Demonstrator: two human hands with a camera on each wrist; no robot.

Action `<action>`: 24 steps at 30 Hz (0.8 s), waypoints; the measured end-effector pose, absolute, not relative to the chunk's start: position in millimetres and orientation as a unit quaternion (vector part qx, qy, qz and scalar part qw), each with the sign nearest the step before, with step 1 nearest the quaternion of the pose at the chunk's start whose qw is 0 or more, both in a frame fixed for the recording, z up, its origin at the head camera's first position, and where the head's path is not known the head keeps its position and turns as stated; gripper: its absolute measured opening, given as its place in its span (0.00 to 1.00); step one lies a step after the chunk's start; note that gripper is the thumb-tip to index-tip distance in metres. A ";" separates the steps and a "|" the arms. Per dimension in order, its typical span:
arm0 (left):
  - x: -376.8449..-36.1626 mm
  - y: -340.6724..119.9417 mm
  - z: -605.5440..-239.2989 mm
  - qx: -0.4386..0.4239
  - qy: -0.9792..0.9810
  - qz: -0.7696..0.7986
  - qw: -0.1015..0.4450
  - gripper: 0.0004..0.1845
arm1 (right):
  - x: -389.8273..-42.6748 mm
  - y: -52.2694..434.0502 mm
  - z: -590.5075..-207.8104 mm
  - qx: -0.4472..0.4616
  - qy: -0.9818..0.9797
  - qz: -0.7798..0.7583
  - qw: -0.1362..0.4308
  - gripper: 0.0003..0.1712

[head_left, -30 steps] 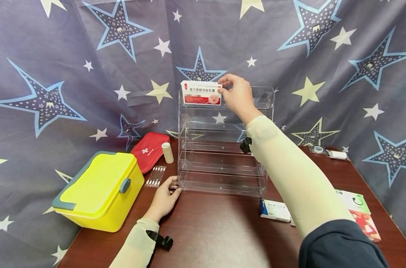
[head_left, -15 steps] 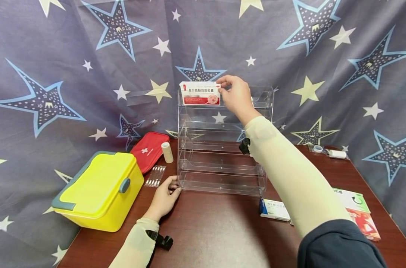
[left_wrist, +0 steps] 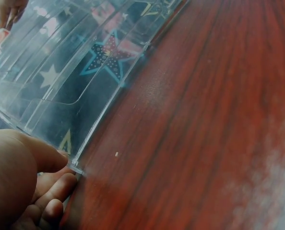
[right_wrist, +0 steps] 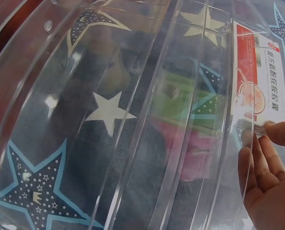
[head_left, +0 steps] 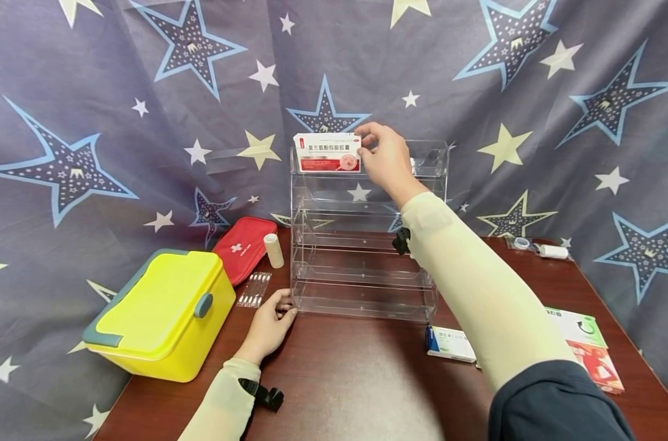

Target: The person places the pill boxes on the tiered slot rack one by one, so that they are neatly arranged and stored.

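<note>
A clear plastic tiered rack (head_left: 361, 300) stands upright on the table. On its top tier, at the left end, a white and red medicine box (head_left: 328, 153) with Chinese print stands with its front facing out. My right hand (head_left: 386, 159) pinches the right end of this box between thumb and fingers, as the right wrist view also shows on the box (right_wrist: 253, 76). Down at the rack's lower left corner, my left hand (head_left: 270, 324) grips the side panel. In the left wrist view the thumb of my left hand (left_wrist: 13, 177) lies against the corner, with the fingers curled beneath it.
Left of the rack are a yellow lidded box (head_left: 163, 312), a red first-aid pouch (head_left: 245, 248), a cream roll (head_left: 273, 251) and a pack of cotton swabs (head_left: 254, 290). To the right lie a white and blue box (head_left: 449, 344), green and red boxes (head_left: 587, 349) and a white roll (head_left: 553, 252).
</note>
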State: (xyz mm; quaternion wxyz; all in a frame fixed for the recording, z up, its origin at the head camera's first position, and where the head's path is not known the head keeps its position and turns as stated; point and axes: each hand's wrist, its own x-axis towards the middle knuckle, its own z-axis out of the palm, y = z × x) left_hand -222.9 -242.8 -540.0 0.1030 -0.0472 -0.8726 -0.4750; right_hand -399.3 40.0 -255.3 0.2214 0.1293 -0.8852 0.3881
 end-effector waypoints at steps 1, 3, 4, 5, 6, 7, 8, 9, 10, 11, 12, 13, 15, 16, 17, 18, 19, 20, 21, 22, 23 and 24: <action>-223.1 -242.7 -540.0 -0.048 -0.873 -0.475 0.102 0.22 | -399.2 40.6 -255.5 0.131 -0.885 0.388 0.222 0.19; -223.2 -242.6 -539.7 -0.049 -0.872 -0.476 0.102 0.22 | -398.9 42.2 -256.1 0.134 -0.883 0.391 0.220 0.22; -223.0 -242.7 -539.2 -0.048 -0.872 -0.476 0.102 0.22 | -398.1 43.2 -256.4 0.136 -0.882 0.394 0.219 0.23; -222.8 -242.8 -538.6 -0.049 -0.872 -0.476 0.102 0.22 | -396.8 44.6 -256.6 0.138 -0.880 0.399 0.216 0.25; -222.5 -243.0 -538.2 -0.048 -0.872 -0.476 0.102 0.21 | -395.6 46.4 -257.0 0.141 -0.878 0.404 0.216 0.26; -222.3 -243.3 -537.8 -0.048 -0.872 -0.477 0.103 0.21 | -393.5 48.7 -256.8 0.143 -0.874 0.412 0.212 0.27; -222.0 -243.4 -537.4 -0.048 -0.872 -0.477 0.104 0.21 | -390.7 51.9 -256.5 0.145 -0.871 0.420 0.210 0.28; -221.9 -243.4 -537.1 -0.047 -0.872 -0.477 0.104 0.21 | -388.0 56.0 -256.2 0.149 -0.866 0.428 0.210 0.28; -221.8 -243.3 -536.8 -0.048 -0.872 -0.476 0.104 0.21 | -384.9 61.2 -256.1 0.154 -0.860 0.437 0.213 0.28; -221.8 -243.2 -536.7 -0.049 -0.872 -0.476 0.104 0.21 | -381.4 67.7 -256.2 0.161 -0.855 0.442 0.219 0.28; -221.9 -242.9 -536.8 -0.050 -0.872 -0.476 0.104 0.21 | -377.9 75.4 -257.0 0.173 -0.848 0.447 0.228 0.27; -221.9 -242.7 -536.9 -0.050 -0.872 -0.476 0.104 0.20 | -373.5 84.3 -258.2 0.183 -0.842 0.450 0.235 0.26; -222.0 -242.0 -537.2 -0.053 -0.873 -0.474 0.107 0.20 | -364.5 105.3 -263.9 0.206 -0.829 0.453 0.255 0.23; -222.1 -241.6 -537.4 -0.054 -0.873 -0.473 0.108 0.21 | -358.9 117.0 -268.0 0.214 -0.823 0.454 0.265 0.22; -222.3 -241.4 -537.8 -0.054 -0.873 -0.472 0.109 0.20 | -353.6 129.4 -273.3 0.219 -0.819 0.453 0.275 0.22; -222.5 -241.2 -538.2 -0.056 -0.873 -0.471 0.111 0.20 | -348.0 141.9 -279.2 0.220 -0.816 0.453 0.284 0.21; -222.8 -241.0 -538.5 -0.056 -0.874 -0.470 0.111 0.20 | -342.3 154.5 -286.1 0.214 -0.814 0.453 0.293 0.20; -222.9 -240.8 -538.7 -0.056 -0.874 -0.470 0.111 0.20 | -337.6 167.1 -294.3 0.209 -0.809 0.455 0.307 0.19; -223.0 -240.7 -538.9 -0.055 -0.875 -0.469 0.111 0.20 | -332.8 179.4 -302.2 0.203 -0.802 0.460 0.323 0.19; -223.0 -240.5 -539.0 -0.053 -0.875 -0.469 0.109 0.20 | -328.2 191.6 -310.1 0.196 -0.795 0.464 0.339 0.18; -222.9 -240.4 -539.1 -0.052 -0.876 -0.468 0.106 0.20 | -323.8 203.6 -318.0 0.188 -0.789 0.467 0.353 0.17; -222.8 -240.2 -539.1 -0.052 -0.876 -0.468 0.104 0.20 | -319.4 215.0 -325.3 0.178 -0.784 0.473 0.359 0.17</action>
